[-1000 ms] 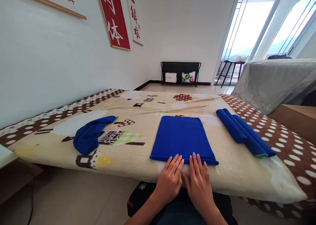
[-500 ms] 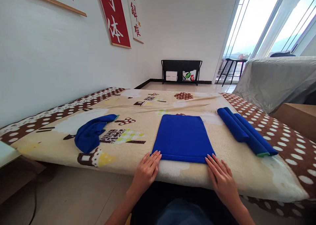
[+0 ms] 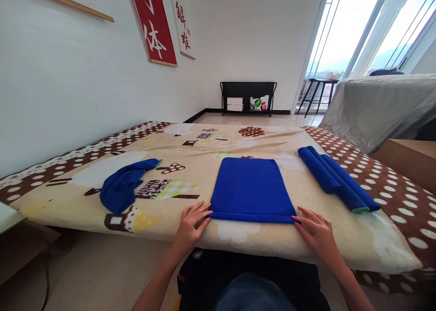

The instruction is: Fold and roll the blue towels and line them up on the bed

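A blue towel [image 3: 250, 188] lies spread flat on the bed near its front edge, with a narrow fold or roll along its near side. My left hand [image 3: 192, 222] is at its near left corner, thumb and fingertips closed on the end of the fold. At the near right corner, my right hand [image 3: 315, 231] pinches the other end between thumb and fingers. To the right, rolled blue towels [image 3: 337, 179] with a bit of green edging lie side by side. A crumpled blue towel [image 3: 122, 188] rests to the left.
A cream patterned blanket [image 3: 235, 233] with brown dotted borders covers the bed. Beyond it, a black rack [image 3: 248, 97] stands by the wall. On the right are a cardboard box [image 3: 408, 161] and a plastic-covered piece of furniture [image 3: 368, 106]. A pale tabletop [image 3: 10, 218] juts in at left.
Both hands have moved outward, from lying flat on the towel's near edge to its two near corners, where the fingertips now close on the fold. The towels stay in place.
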Demonstrator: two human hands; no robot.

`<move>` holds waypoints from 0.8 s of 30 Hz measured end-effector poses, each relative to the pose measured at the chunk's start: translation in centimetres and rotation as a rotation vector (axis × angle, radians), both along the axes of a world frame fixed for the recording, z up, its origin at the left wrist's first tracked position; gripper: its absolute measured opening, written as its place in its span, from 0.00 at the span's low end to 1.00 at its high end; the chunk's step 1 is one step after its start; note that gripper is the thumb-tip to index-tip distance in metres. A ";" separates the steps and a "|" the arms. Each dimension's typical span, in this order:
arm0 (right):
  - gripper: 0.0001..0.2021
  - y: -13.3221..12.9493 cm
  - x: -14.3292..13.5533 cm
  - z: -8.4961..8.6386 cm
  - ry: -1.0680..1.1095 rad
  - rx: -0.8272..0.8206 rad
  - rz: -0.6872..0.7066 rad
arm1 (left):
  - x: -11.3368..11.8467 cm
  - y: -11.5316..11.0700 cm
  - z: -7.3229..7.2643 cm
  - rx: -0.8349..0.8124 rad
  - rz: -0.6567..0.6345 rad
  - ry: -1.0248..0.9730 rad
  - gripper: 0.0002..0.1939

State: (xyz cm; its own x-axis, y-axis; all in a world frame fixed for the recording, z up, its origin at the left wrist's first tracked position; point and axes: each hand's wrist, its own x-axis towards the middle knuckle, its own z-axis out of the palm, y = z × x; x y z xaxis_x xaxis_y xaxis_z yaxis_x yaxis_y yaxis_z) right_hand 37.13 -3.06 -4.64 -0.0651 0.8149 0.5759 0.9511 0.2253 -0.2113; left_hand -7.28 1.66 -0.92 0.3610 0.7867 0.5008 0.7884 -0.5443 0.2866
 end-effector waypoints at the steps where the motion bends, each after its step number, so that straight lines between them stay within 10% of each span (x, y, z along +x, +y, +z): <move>1: 0.17 0.1 0.0 0.0 0.009 0.002 -0.002 | 0.0 0.1 0.0 -0.007 0.008 -0.018 0.12; 24: 0.12 -1.0 -0.7 1.6 0.011 -0.057 0.069 | 0.1 -1.8 2.6 -0.091 0.007 0.148 0.12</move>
